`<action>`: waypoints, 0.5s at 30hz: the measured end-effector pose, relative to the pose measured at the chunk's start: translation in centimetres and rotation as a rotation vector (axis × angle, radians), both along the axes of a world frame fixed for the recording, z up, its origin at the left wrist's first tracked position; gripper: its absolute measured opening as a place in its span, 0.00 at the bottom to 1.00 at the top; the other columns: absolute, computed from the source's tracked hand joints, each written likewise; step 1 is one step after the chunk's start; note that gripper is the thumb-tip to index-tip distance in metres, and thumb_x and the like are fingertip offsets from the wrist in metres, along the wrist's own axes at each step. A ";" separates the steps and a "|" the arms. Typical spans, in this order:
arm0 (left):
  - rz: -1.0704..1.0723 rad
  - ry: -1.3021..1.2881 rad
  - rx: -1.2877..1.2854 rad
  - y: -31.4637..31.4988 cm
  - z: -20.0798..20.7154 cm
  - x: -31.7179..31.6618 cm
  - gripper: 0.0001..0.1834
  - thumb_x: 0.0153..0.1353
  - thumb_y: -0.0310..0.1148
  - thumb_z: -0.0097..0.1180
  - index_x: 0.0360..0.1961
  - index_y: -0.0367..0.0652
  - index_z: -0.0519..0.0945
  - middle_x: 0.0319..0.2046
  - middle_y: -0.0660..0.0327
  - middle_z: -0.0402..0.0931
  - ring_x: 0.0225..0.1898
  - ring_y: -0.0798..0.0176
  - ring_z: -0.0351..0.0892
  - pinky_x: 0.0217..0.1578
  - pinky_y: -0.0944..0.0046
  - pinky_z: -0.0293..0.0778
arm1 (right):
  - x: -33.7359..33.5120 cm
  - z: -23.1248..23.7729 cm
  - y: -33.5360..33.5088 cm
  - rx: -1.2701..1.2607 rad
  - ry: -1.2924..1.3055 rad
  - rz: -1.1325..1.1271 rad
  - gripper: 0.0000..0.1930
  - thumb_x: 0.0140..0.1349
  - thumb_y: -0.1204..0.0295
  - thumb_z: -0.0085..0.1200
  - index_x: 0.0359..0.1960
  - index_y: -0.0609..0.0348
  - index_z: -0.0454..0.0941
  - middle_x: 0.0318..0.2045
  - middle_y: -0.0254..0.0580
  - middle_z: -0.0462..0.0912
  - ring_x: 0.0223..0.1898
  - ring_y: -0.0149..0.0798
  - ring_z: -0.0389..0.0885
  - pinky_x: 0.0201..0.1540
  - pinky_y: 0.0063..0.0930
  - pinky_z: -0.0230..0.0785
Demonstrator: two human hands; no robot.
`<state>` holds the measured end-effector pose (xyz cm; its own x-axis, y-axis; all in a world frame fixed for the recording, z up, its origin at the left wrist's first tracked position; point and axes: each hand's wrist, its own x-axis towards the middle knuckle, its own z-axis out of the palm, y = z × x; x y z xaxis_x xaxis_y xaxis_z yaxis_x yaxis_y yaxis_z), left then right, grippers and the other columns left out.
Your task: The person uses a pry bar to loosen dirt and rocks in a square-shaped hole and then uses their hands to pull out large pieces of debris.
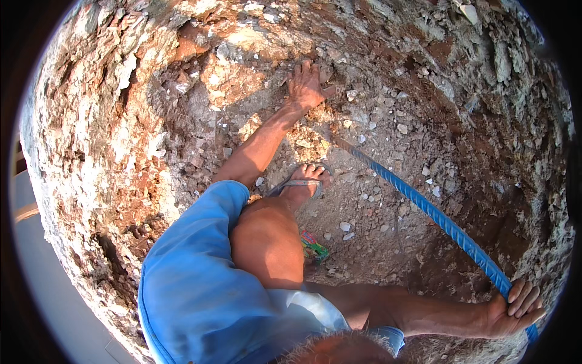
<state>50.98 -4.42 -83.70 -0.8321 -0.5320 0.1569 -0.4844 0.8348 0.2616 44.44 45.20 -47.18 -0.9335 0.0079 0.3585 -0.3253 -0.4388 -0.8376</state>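
My left hand (pixel 306 85) rests on the loose earth ahead of me, fingers spread, with nothing visible in its grasp. At the right edge, my right hand (pixel 515 308) is closed around a long blue ribbed steel bar (pixel 433 212). That bar slants from my right hand up and leftward to the ground. Its far end is bare and brownish, and it meets the soil just below my left hand. Whatever lies under my left palm is hidden.
My sandaled foot (pixel 306 181) stands between my left arm and the bar. Beside my bent knee lies a brightly coloured green and red thing (pixel 314 246). Rough rocky walls (pixel 97 151) curve around the stony ground. A grey flat surface (pixel 54 273) shows at lower left.
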 end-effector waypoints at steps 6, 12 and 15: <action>-0.102 -0.393 0.005 -3.0 0.1 -2.3 0.46 0.53 0.61 0.63 0.66 0.42 0.67 0.57 0.52 0.72 0.61 0.45 0.69 0.65 0.37 0.53 | 1.8 2.3 -2.8 0.157 -0.024 0.097 0.22 0.76 0.65 0.41 0.18 0.48 0.57 0.11 0.27 0.52 0.13 0.23 0.50 0.18 0.19 0.56; 0.031 -0.187 0.490 -6.9 2.2 4.1 0.36 0.54 0.54 0.66 0.54 0.35 0.78 0.61 0.42 0.71 0.65 0.47 0.68 0.63 0.47 0.64 | 2.2 0.2 -2.3 0.137 -0.024 -0.157 0.22 0.78 0.64 0.35 0.20 0.47 0.57 0.11 0.25 0.54 0.11 0.19 0.49 0.12 0.16 0.53; 0.101 0.129 0.288 -7.6 0.6 11.0 0.39 0.53 0.52 0.67 0.57 0.31 0.76 0.51 0.39 0.78 0.55 0.45 0.77 0.57 0.46 0.70 | 2.2 -0.4 -0.4 0.065 -0.064 -0.215 0.20 0.77 0.65 0.37 0.21 0.49 0.60 0.12 0.25 0.55 0.11 0.19 0.50 0.12 0.16 0.54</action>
<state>61.99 -11.98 -83.06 -0.7559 -0.6487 0.0882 -0.5088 0.6669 0.5444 46.67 44.81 -47.58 -0.9337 0.1876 0.3050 -0.3509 -0.3097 -0.8837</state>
